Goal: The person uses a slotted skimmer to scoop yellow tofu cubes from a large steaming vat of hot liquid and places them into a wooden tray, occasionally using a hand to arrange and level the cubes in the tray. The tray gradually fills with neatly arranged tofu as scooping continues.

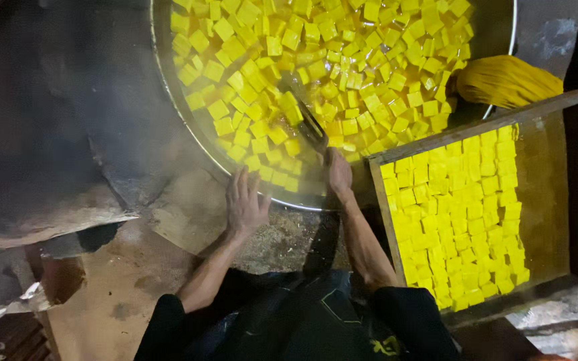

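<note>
Fingers of the right hand (338,170) are closing around the handle of a flat metal scoop (302,113), whose blade is reaching out among yellow cubes (342,73) floating in cloudy liquid inside a wide metal pan (188,127). The scoop is lying near the pan's near rim, its blade carrying a few cubes close to the pan's middle. Fingers of the left hand (244,204) are spreading flat and holding nothing, the fingertips pressing against the pan's near rim and the palm resting on the rough stone ledge (188,214) just outside it. Just to the right of the pan, a wooden tray (556,194) is sitting with its near corner touching the pan's rim; packed rows of yellow cubes (456,220) are filling its left part, while the side farthest from the pan is showing bare wet wood. A folded yellow cloth (506,80) is lying between the pan's right rim and the tray's far edge. Both forearms are extending from dark sleeves (168,321) below the pan.
</note>
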`<state>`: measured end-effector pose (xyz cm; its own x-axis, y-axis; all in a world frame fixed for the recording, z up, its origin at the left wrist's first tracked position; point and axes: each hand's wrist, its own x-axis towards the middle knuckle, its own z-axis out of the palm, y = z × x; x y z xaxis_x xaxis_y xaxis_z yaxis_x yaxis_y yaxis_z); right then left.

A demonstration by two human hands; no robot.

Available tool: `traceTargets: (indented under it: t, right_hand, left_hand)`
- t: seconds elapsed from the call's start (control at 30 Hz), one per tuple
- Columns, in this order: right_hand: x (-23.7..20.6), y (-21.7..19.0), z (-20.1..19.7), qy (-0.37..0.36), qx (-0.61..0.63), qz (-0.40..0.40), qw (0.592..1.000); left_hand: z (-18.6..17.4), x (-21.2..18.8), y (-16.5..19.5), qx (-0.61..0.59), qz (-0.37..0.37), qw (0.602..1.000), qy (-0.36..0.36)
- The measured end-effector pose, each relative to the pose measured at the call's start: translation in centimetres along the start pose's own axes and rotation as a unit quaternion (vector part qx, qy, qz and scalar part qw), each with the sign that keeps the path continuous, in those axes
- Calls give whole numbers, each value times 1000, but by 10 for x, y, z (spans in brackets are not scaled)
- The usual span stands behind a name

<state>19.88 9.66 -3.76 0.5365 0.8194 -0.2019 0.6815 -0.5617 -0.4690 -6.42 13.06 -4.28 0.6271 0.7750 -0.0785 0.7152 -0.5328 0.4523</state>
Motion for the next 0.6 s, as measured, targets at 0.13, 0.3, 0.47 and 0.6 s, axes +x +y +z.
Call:
traceTargets:
  t: [0.13,0.3,0.47,0.6]
  right_hand:
    - [-10,15,-6,10,32,-54,998]
    - [6,-10,6,-100,-7,28,995]
    - [21,-53,24,-102,92,36,990]
    - [8,-71,23,-73,179,78,978]
  left_hand:
    - [8,-7,1,-4,-8,1000,-23]
    - [13,-9,2,-29,-28,999,-25]
    - [10,-11,5,-32,-47,998,-28]
    - [8,-12,9,-50,-41,998,-8]
